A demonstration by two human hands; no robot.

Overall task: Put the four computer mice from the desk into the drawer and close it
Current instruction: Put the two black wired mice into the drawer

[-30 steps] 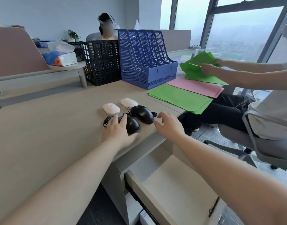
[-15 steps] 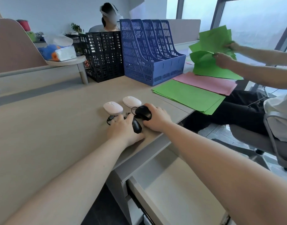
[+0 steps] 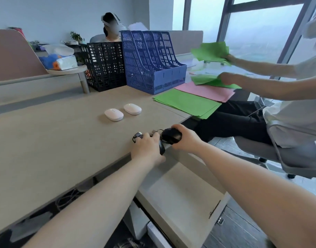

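Both hands at frame centre, desk edge, over open drawer [image 3: 180, 199]: right hand [image 3: 185, 140] fingers wrapped on black mouse [image 3: 170, 136], left hand [image 3: 147, 148] clamps 2nd black mouse [image 3: 161, 149] w/ cable. White mice [image 3: 114, 114] sit above centre, untouched.

Blue file rack [image 3: 153, 63]; green paper [image 3: 186, 102]

Open drawer [image 3: 180, 203] below the desk [image 3: 46, 149] edge, interior bare and unobstructed from above; two white mice [image 3: 114, 114] stand apart on clear desktop; blue file rack [image 3: 153, 63] and paper stacks [image 3: 186, 102] border far side.
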